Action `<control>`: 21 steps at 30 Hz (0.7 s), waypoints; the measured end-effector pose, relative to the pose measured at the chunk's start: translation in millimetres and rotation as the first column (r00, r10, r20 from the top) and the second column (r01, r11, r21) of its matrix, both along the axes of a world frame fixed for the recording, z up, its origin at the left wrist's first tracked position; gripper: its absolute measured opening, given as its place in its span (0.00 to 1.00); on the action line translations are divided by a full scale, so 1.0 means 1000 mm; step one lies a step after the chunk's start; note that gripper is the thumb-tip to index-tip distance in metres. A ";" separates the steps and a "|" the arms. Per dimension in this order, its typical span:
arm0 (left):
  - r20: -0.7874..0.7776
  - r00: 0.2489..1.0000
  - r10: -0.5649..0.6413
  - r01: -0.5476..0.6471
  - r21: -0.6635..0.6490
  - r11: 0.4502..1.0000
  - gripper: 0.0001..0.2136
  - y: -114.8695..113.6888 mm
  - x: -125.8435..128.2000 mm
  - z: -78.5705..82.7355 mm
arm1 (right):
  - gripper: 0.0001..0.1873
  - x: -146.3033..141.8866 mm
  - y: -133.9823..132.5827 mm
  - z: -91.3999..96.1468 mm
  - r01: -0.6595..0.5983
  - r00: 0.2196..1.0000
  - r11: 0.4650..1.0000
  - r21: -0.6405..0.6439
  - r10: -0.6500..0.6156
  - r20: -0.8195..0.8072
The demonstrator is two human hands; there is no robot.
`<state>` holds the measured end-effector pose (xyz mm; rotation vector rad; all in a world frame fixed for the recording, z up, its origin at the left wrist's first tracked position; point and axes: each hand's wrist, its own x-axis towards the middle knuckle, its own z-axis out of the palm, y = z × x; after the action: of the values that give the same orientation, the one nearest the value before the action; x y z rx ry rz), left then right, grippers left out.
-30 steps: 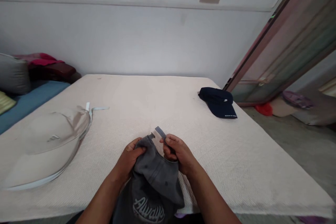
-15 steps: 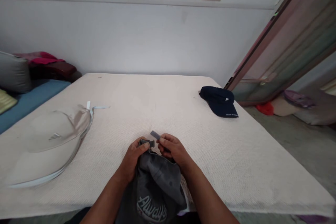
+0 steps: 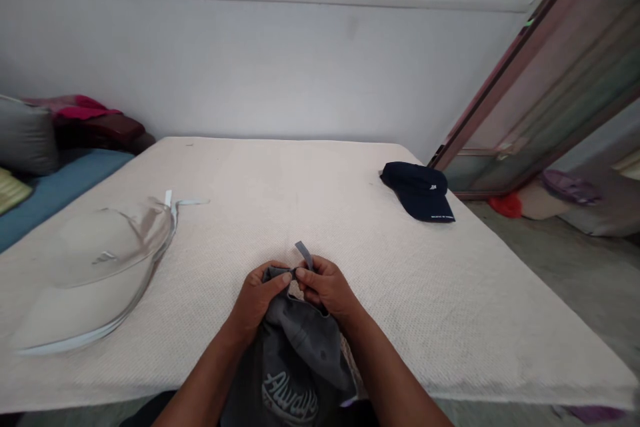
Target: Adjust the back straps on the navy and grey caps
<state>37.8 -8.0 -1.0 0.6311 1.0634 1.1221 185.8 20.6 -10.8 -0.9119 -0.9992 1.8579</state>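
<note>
A dark grey baseball cap (image 3: 305, 340) with "Always" stitched on it hangs at the table's near edge, held between my two hands. My left hand (image 3: 257, 297) is closed on the cap's back edge, thumb on top, by the strap opening. With thumb and fingers pinched together, my right hand (image 3: 327, 287) grips the grey strap (image 3: 304, 254), whose loose end sticks up above the fingers. Both hands' fingertips nearly meet at the strap. Any buckle there is hidden by the fingers.
A pale sun hat (image 3: 95, 267) with ribbon ties lies at the left of the cloth-covered table (image 3: 280, 193). A navy cap (image 3: 417, 190) rests at the right rear. Behind stands a white wall (image 3: 250, 73); cushions (image 3: 25, 137) sit far left.
My right hand has moved slightly left, up against the left fingertips. The strap end now points more upward, and the strap's other end is now covered by fingers.
</note>
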 end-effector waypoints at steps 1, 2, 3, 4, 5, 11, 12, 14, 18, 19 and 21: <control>-0.006 1.000 0.006 -0.006 -0.004 1.000 0.09 0.000 0.000 0.000 | 0.15 0.001 0.000 0.000 0.008 1.000 1.000 0.003 -0.008 0.000; -0.009 1.000 0.011 -0.011 -0.002 1.000 0.09 0.000 0.000 -0.001 | 0.14 0.002 -0.001 0.000 0.010 1.000 1.000 0.007 -0.010 -0.004; -0.008 1.000 0.012 -0.012 0.003 1.000 0.09 0.000 0.000 -0.001 | 0.14 0.002 -0.002 0.001 0.004 1.000 1.000 0.011 -0.003 -0.007; -0.005 1.000 0.007 -0.007 0.012 1.000 0.08 0.000 0.000 -0.002 | 0.13 0.003 -0.002 0.002 -0.008 1.000 1.000 0.014 0.008 -0.008; -0.006 1.000 -0.005 0.005 0.022 1.000 0.08 0.000 0.000 -0.003 | 0.13 0.003 -0.003 0.003 -0.021 1.000 1.000 0.016 0.021 -0.007; -0.047 0.996 -0.072 0.074 0.051 0.996 0.08 -0.002 0.001 -0.006 | 0.12 -0.002 -0.006 0.005 0.013 0.999 0.999 0.046 -0.014 0.031; -0.064 0.996 -0.062 0.066 0.050 0.997 0.08 -0.002 0.001 -0.006 | 0.12 -0.002 -0.007 0.004 0.018 0.999 0.999 0.049 -0.020 0.036; -0.090 0.995 -0.037 0.041 0.044 0.998 0.08 -0.002 0.001 -0.005 | 0.12 -0.003 -0.007 0.003 0.027 0.999 0.999 0.043 -0.029 0.039; -0.033 0.999 0.011 -0.011 0.006 1.000 0.08 -0.002 0.001 -0.004 | 0.12 -0.001 -0.006 0.005 0.032 0.999 0.998 0.047 -0.034 0.036; -0.017 1.000 0.021 -0.021 -0.006 1.000 0.08 -0.002 0.001 -0.004 | 0.13 0.000 -0.006 0.006 0.026 0.999 0.998 0.057 -0.028 0.036; 0.004 1.000 0.029 -0.029 -0.035 0.999 0.09 -0.002 0.000 -0.005 | 0.15 0.002 -0.006 0.008 0.021 0.999 0.997 0.071 -0.023 0.035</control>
<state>37.8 -9.7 -6.0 0.5869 1.0895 1.1273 188.1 14.3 -3.1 -0.9136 -1.0661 1.7824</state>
